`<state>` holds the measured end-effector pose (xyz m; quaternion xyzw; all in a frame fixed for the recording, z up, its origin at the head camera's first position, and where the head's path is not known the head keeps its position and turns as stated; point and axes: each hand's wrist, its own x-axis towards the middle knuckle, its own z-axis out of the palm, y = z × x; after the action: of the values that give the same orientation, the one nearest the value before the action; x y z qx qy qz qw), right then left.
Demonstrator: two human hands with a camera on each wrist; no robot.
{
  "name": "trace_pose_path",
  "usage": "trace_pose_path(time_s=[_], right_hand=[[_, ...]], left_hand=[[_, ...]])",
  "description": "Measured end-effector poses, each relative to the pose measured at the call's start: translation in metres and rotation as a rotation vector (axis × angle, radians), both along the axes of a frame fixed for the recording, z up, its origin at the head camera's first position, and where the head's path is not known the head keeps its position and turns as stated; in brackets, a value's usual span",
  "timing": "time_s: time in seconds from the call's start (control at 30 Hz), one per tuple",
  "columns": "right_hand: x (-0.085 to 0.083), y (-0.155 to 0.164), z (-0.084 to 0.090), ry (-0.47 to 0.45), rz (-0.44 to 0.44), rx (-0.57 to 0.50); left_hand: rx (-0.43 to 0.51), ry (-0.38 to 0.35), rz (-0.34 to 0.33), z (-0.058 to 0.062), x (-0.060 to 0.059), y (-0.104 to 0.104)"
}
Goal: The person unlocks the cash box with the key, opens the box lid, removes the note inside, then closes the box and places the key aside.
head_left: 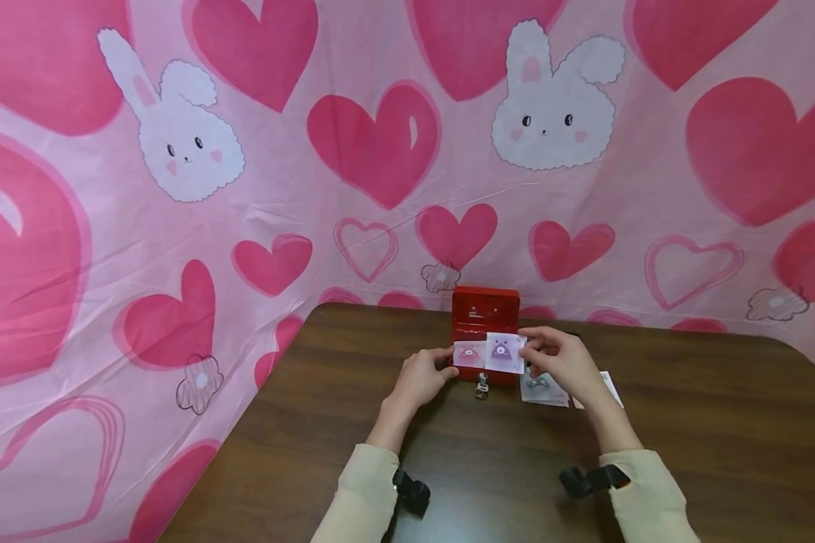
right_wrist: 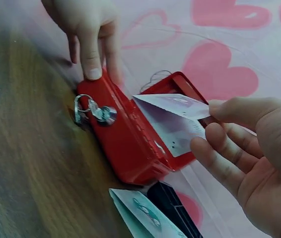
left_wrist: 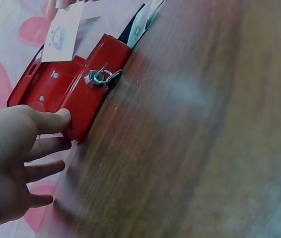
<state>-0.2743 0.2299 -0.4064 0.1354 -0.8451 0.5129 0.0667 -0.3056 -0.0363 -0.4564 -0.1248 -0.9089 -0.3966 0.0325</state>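
A small red metal box point(head_left: 485, 315) stands on the brown table with its lid raised and a key ring point(head_left: 481, 388) hanging from the front lock. My left hand point(head_left: 440, 367) rests at the box's left front corner point(left_wrist: 76, 130), thumb point(left_wrist: 56, 120) touching it, fingers loosely straight. My right hand point(head_left: 528, 351) pinches a white card with a purple figure point(head_left: 505, 353) over the open box. In the right wrist view that card point(right_wrist: 176, 105) sits between thumb and fingers, above another pale card point(right_wrist: 173, 131) inside the box point(right_wrist: 125, 141).
Several more cards point(head_left: 545, 390) lie on the table point(head_left: 686, 437) right of the box, beside a black object point(right_wrist: 176, 212). A pink cloth with hearts and bunnies point(head_left: 380, 151) hangs behind and to the left of the table.
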Motion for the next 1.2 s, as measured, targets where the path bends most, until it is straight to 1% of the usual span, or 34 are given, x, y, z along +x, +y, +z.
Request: trace_pose_path(time_s=[0.2,0.33,0.53,0.63,0.83,0.93,1.2], right_hand=[[0.003,0.011,0.003,-0.031,0.022,0.042],[0.002,0.016,0.002,-0.02,0.039,0.077],[0.003,0.023,0.0,-0.01,0.077,0.121],[0.005,0.027,0.0,-0.025,0.091,0.138],[0.009,0.036,0.002,-0.058,0.069,0.168],[0.01,0.039,0.003,-0.085,0.071,0.167],[0.01,0.049,0.005,-0.136,0.146,0.191]], left_hand=[[0.009,-0.009,-0.001,-0.001,0.0,0.0],[0.015,-0.02,0.003,-0.002,0.001,-0.001],[0.006,-0.006,0.0,-0.002,0.001,0.0],[-0.002,-0.009,-0.002,-0.003,0.001,0.001],[0.005,-0.014,-0.004,-0.001,0.001,0.002],[0.006,-0.021,-0.001,0.0,0.001,0.002],[0.004,-0.031,0.005,0.001,0.002,-0.001]])
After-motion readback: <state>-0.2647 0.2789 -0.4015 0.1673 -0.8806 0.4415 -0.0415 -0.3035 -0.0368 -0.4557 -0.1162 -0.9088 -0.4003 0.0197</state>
